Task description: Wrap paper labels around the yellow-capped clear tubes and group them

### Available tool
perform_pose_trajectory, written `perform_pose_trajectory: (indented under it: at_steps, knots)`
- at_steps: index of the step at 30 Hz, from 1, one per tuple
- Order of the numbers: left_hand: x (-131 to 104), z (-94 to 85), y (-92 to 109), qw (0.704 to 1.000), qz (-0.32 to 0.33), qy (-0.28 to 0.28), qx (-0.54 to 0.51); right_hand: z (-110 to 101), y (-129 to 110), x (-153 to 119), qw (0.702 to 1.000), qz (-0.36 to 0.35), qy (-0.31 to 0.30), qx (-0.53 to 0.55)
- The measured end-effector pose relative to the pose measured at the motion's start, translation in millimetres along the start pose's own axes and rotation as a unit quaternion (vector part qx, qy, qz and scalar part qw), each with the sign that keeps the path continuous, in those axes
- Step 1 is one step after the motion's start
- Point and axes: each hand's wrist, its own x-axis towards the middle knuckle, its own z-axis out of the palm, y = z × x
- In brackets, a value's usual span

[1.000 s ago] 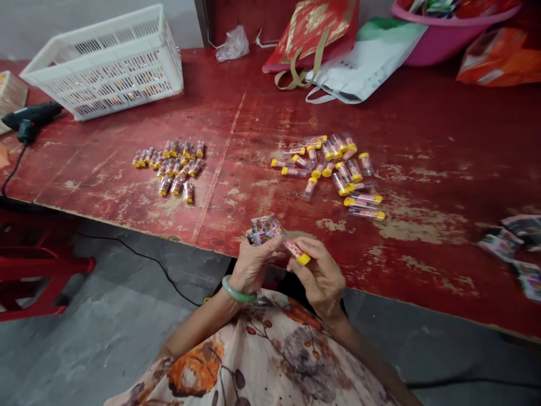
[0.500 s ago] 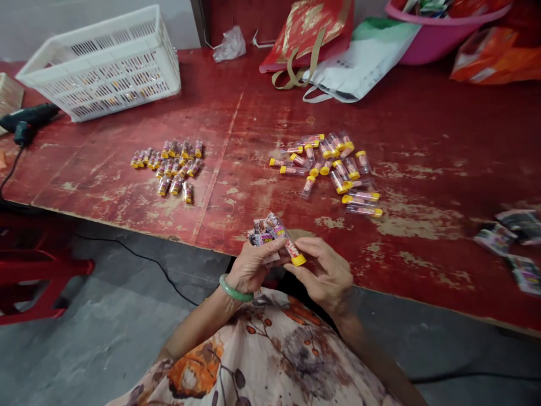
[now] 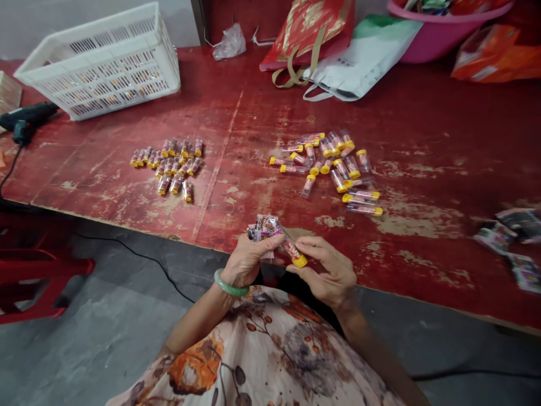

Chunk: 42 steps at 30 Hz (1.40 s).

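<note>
My left hand (image 3: 249, 256), with a green bangle at the wrist, is closed on a small bunch of printed wrappers (image 3: 260, 228). A clear tube with a yellow cap (image 3: 293, 252) lies slanted between both hands, its far end against the wrappers near my left thumb. My right hand (image 3: 327, 270) pinches this tube near its capped end. Ahead and to the right lies a loose group of similar yellow-capped tubes (image 3: 338, 175). To the left stand or lean several tubes in printed wrappers (image 3: 171, 166), set close together.
A white plastic crate (image 3: 110, 73) stands at the back left, with a black heat gun (image 3: 29, 117) beside it. Bags (image 3: 363, 62) and a pink basin (image 3: 439, 34) line the back right. More wrappers (image 3: 524, 270) lie at the far right. A red stool (image 3: 38, 270) is below left.
The tube has slid slightly down and right against the wrappers, and the wrappers have tilted a little. My left wrist has shifted slightly left. The groups on the table have not moved.
</note>
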Motion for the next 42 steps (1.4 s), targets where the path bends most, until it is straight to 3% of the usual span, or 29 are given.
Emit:
perform_pose_trajectory:
  at_steps: [7,12,14,16,18,21,23,29,36,42]
  knots:
    - [5,7.5,-8,0.992,0.070,0.073,-0.069,10,4,-14,0.992,0.092,0.052,0.068]
    - [4,3.7,1,0.999,0.015,0.037,-0.015,14,3,-20,0.994,-0.028,0.046,-0.100]
    - [3,2.5,5,1.000,0.016,0.022,0.007,14,4,-21,0.991,-0.035,0.044,-0.121]
    - [2,2.5,7,0.999,0.026,0.003,0.024,16,4,-21,0.995,-0.001,0.053,-0.083]
    - [2,3.0,6,0.999,0.031,-0.021,0.038,19,4,-19,0.995,0.064,0.066,0.023]
    - [3,4.1,2,0.999,0.028,-0.028,0.036,25,2,-16,0.965,0.156,0.076,0.195]
    - [2,4.8,-2,0.999,0.025,-0.019,0.029,28,2,-15,0.951,0.182,0.096,0.229]
    - [0,6.1,-6,0.998,0.006,-0.067,0.015,25,4,-12,0.977,0.165,0.104,0.082]
    - [-2,6.2,-8,0.998,-0.011,-0.065,0.023,27,-3,-5,0.970,0.183,0.127,0.101]
    - [-6,6.8,-5,0.999,-0.012,-0.045,0.021,10,-9,-5,0.992,0.113,0.051,0.025]
